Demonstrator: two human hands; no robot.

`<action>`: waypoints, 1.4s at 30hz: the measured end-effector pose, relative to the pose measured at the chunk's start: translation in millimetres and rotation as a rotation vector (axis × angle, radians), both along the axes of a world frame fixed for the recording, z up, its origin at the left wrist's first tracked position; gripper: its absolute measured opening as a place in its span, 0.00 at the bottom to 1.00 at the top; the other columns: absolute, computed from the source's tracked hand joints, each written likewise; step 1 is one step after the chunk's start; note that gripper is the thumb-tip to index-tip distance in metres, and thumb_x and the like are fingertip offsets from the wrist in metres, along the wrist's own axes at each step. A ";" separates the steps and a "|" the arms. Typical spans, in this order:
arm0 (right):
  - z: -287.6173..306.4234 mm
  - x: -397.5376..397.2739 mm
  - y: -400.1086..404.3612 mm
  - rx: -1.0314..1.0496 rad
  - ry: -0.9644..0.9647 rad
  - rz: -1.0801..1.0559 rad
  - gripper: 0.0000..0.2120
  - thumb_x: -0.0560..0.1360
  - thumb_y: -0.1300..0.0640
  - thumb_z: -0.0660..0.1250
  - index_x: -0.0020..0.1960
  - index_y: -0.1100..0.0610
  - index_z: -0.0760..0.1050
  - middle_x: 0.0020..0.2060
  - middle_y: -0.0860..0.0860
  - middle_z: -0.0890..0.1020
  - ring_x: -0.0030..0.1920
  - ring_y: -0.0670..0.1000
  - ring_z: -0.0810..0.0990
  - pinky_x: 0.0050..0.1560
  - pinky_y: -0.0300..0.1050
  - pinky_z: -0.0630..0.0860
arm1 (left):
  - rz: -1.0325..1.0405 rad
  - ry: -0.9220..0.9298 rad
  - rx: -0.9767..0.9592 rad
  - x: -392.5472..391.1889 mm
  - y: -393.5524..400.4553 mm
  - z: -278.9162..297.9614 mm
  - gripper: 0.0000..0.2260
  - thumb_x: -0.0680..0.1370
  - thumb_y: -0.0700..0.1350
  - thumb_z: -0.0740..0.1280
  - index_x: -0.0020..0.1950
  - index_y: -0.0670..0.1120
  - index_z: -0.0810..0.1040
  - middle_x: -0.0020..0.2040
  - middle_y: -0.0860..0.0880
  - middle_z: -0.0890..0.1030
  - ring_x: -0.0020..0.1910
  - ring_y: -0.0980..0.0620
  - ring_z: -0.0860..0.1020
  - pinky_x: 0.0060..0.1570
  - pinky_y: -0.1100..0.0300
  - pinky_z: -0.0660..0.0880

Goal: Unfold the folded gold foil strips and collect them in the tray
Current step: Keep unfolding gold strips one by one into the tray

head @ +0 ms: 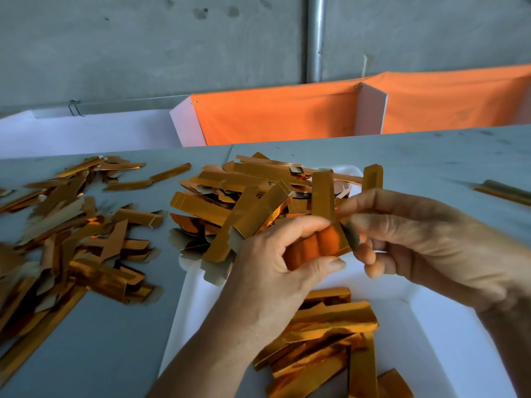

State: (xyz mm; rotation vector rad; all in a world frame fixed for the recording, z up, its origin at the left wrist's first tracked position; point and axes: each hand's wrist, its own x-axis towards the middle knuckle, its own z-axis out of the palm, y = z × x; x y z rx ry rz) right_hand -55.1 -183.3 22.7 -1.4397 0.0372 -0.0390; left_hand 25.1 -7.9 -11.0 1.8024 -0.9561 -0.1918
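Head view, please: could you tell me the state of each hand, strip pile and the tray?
Left hand: grips held strip.
Right hand: pinches its end.
Held strip: upright, partly opened.
Table pile: flat, scattered.
Tray: white, holding strips.
Tray strips: heaped inside.

The left hand (275, 254) comes up from the lower middle on a bare forearm, back toward the camera, its thumb lying across the front and its fingers curled behind, pinching a gold foil strip (321, 222) between them. The right hand (416, 239) reaches in from the right edge, back uppermost, with its thumb and forefinger pinching the same strip just beside the left fingers, the other fingers loosely curled beneath.
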 end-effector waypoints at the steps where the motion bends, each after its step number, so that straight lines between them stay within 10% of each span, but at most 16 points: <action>1: -0.3 0.3 0.6 -0.006 0.018 -0.006 0.09 0.65 0.55 0.72 0.44 0.56 0.83 0.31 0.53 0.78 0.29 0.47 0.77 0.29 0.38 0.76 | -0.003 -0.007 0.003 -0.2 0.2 0.0 0.21 0.65 0.62 0.69 0.57 0.62 0.76 0.51 0.60 0.81 0.53 0.59 0.78 0.50 0.63 0.78; 29: 0.0 3.3 7.9 -0.475 0.044 -0.161 0.06 0.74 0.68 0.65 0.45 0.58 0.76 0.26 0.51 0.79 0.26 0.48 0.79 0.30 0.36 0.75 | 0.043 -0.279 0.078 -2.2 1.4 0.4 0.19 0.70 0.59 0.70 0.58 0.55 0.80 0.50 0.61 0.81 0.53 0.66 0.74 0.45 0.75 0.73; 42: -5.7 2.1 -2.7 -0.035 -0.019 0.030 0.04 0.66 0.54 0.72 0.39 0.54 0.81 0.29 0.50 0.74 0.25 0.47 0.73 0.27 0.36 0.72 | -0.009 -0.113 -0.045 -0.6 3.6 1.3 0.19 0.67 0.60 0.70 0.57 0.61 0.78 0.52 0.64 0.81 0.53 0.65 0.78 0.46 0.75 0.73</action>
